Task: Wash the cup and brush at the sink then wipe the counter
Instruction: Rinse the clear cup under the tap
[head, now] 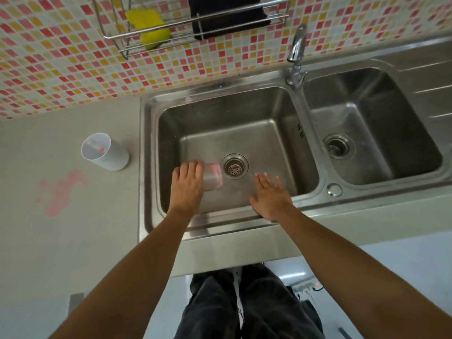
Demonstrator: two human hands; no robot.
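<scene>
My left hand (187,184) grips a clear cup (213,177) with pink residue, held low inside the left sink basin (276,113) just left of the drain (234,166). To the right of the drain, my right hand (270,195) hovers over the basin's front edge with fingers spread and nothing in it. A second translucent white cup (105,151) stands on the grey counter (61,241) left of the sink; something pink shows inside it. A pink spill (60,192) stains the counter in front of that cup. No brush can be made out.
The faucet (297,52) rises between the two basins; no water is visibly running. The right basin (376,123) holds nothing but its strainer. A wire rack (115,36) on the tiled wall carries a yellow sponge (149,25) and a black cloth (227,15).
</scene>
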